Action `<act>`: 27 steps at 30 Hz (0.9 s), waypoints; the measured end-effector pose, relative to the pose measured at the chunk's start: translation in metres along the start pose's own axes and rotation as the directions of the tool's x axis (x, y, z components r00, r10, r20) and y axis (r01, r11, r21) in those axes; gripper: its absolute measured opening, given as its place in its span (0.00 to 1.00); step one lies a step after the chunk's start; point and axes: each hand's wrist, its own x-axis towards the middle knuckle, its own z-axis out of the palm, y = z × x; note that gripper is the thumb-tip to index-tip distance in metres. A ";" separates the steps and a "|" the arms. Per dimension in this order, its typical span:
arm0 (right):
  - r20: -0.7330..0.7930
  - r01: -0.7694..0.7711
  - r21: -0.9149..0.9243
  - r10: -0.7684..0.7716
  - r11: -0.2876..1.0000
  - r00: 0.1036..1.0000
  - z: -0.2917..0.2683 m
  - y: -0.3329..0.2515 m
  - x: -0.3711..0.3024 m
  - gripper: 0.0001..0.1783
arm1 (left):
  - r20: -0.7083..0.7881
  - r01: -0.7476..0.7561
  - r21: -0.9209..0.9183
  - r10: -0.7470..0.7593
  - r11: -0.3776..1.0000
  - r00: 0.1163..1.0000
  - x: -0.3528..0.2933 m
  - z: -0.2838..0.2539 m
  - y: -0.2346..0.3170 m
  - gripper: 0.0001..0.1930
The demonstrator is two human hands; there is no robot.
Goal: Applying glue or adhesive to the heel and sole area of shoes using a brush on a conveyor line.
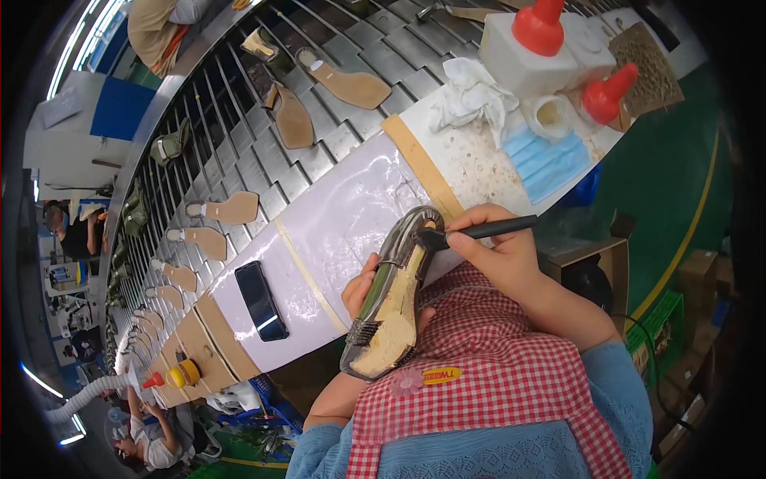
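Observation:
A dark green shoe upper [388,303] is held bottom side up over my lap, its pale underside facing me. My left hand [359,289] wraps round it from behind, fingers showing at both sides, the palm hidden. In my right hand [501,249] is a brush [488,228] with a black handle, pinched between thumb and fingers. The brush's dark head touches the underside near the shoe's far end. Beyond the shoe lies a shiny pale work sheet [351,199] on the bench.
A slatted metal conveyor [239,144] carries tan soles [347,84] and green uppers [169,144]. A black phone [261,300] lies left of the shoe. White bottles with red nozzles [538,32], an open jar [550,116] and a blue mask [546,162] sit right. Other people are at left.

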 end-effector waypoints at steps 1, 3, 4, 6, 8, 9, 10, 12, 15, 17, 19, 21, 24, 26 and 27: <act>0.000 0.000 0.000 0.000 1.000 1.000 0.000 -0.001 0.000 0.09 | -0.001 0.014 -0.038 -0.014 0.999 1.000 0.000 0.000 -0.001 0.49; -0.019 0.109 -0.167 -0.114 0.980 0.993 0.000 -0.004 -0.003 0.07 | 0.001 0.030 -0.077 -0.030 0.997 1.000 -0.001 0.001 0.000 0.49; -0.021 0.109 -0.167 -0.114 0.980 0.993 0.001 -0.007 -0.004 0.07 | -0.027 -0.042 -0.013 0.042 0.999 0.999 0.004 -0.001 0.008 0.49; 0.070 0.134 -0.174 -0.123 0.976 0.990 0.003 -0.011 -0.009 0.07 | -0.048 -0.109 0.051 0.111 0.993 0.993 0.006 0.000 0.012 0.49; 0.090 0.082 -0.070 -0.075 0.994 0.993 0.008 -0.014 -0.010 0.07 | -0.103 -0.158 0.017 0.159 0.987 0.982 0.006 0.002 0.010 0.49; 0.116 0.022 0.033 -0.026 0.999 0.993 0.010 -0.013 -0.011 0.07 | -0.101 -0.155 0.017 0.156 0.988 0.983 0.004 0.003 0.010 0.49; 0.114 0.024 0.033 -0.028 0.999 0.993 0.010 -0.014 -0.009 0.07 | -0.104 -0.168 0.003 0.167 0.986 0.980 0.006 0.002 0.010 0.49; 0.112 -0.093 0.128 0.079 0.987 0.991 0.009 -0.014 -0.007 0.06 | -0.102 -0.175 -0.012 0.173 0.984 0.980 0.005 0.002 0.008 0.49; 0.007 -0.056 0.060 0.056 0.997 0.998 0.007 -0.008 -0.006 0.07 | -0.102 -0.184 -0.020 0.181 0.983 0.978 0.007 0.003 0.007 0.50; 0.025 0.087 -0.123 -0.084 0.989 0.996 0.001 -0.015 -0.005 0.07 | -0.099 -0.175 -0.011 0.173 0.984 0.980 0.009 0.002 0.010 0.50; 0.067 0.228 -0.297 -0.218 0.927 0.974 0.000 -0.019 -0.004 0.08 | -0.103 -0.180 -0.017 0.177 0.984 0.979 0.011 0.002 0.011 0.50; 0.157 0.227 -0.144 -0.204 0.963 0.966 0.005 -0.024 -0.004 0.09 | -0.111 -0.191 -0.021 0.187 0.981 0.976 0.013 0.001 0.011 0.50; 0.163 0.042 -0.009 -0.040 0.999 0.986 0.008 -0.029 0.001 0.06 | -0.089 -0.155 -0.069 0.149 0.985 0.985 0.014 -0.004 0.006 0.50; 0.128 -0.104 0.192 0.080 0.976 0.988 0.008 -0.026 0.006 0.05 | -0.114 -0.156 -0.089 0.146 0.984 0.983 0.021 -0.012 0.013 0.45; 0.143 -0.088 0.188 0.061 0.978 0.988 0.007 -0.030 0.007 0.05 | -0.134 -0.167 -0.079 0.156 0.983 0.979 0.023 -0.018 0.003 0.45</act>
